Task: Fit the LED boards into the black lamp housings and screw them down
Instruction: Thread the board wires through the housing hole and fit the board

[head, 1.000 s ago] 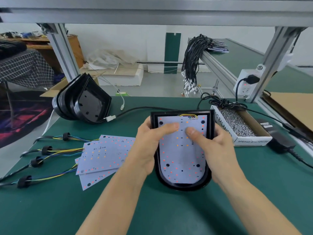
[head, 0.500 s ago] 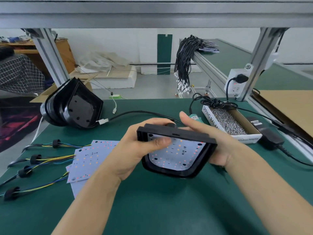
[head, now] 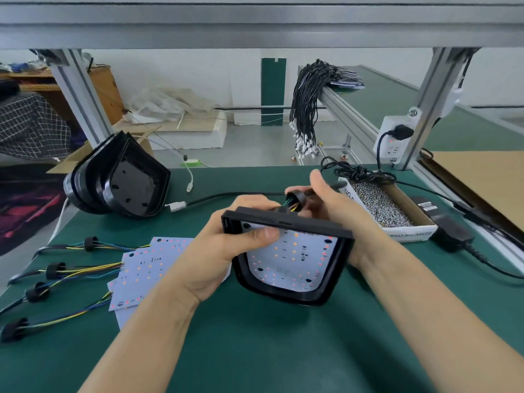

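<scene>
Above the green mat, the housing (head: 286, 259) is gripped by the left hand (head: 226, 251) while the grommet (head: 296, 198) is pinched by the right hand (head: 334, 205); wires could be strained if tugged.

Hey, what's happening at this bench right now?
A person is assembling lamps. The left hand grips a black lamp housing tilted up off the green table, thumb pressing the LED board inside. The right hand is behind the housing at the black grommet on its coloured wires. More LED boards lie to the left, empty housings are stacked beyond, and a box of screws sits to the right.
</scene>
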`<state>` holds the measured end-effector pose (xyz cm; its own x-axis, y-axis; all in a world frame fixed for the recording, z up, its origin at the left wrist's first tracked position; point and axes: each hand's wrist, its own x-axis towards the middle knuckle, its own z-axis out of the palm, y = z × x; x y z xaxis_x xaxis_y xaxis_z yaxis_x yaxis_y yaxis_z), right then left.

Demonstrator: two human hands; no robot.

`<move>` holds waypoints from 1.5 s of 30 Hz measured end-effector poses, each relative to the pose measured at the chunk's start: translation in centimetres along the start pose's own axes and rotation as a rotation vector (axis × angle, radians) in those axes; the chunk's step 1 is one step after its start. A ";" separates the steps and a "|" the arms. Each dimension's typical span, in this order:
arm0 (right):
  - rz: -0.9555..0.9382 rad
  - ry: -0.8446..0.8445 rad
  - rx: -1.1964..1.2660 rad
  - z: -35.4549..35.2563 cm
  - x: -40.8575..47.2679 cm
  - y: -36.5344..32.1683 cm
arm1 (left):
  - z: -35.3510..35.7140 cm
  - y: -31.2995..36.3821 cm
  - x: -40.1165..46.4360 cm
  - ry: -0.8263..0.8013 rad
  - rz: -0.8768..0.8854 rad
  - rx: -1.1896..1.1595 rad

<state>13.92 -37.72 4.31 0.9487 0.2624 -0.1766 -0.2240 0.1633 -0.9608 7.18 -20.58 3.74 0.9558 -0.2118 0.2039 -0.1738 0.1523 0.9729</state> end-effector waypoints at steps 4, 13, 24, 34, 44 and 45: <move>-0.020 -0.076 0.081 -0.5 0.2 0.2 | 0.0 0.0 0.1 -0.155 0.029 -0.008; -0.060 -0.137 0.044 0.3 -0.2 0.8 | 0.5 0.0 0.7 -0.171 0.029 -0.084; -0.132 0.191 0.157 0.7 0.0 0.6 | 1.7 0.3 0.4 -0.182 0.132 0.008; 0.042 -0.149 0.134 0.3 -0.2 0.6 | 0.3 -0.6 0.5 0.012 0.060 -0.029; -0.110 -0.035 -0.012 0.7 -0.9 0.5 | 0.6 -0.5 0.2 -0.080 0.084 -0.025; -0.114 -0.033 -0.010 0.7 -0.9 0.6 | 0.7 -0.6 0.1 -0.083 0.107 -0.013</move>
<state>12.77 -37.25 4.08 0.9599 0.2741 -0.0587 -0.1125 0.1849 -0.9763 7.25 -21.37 3.27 0.9089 -0.2728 0.3154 -0.2702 0.1909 0.9437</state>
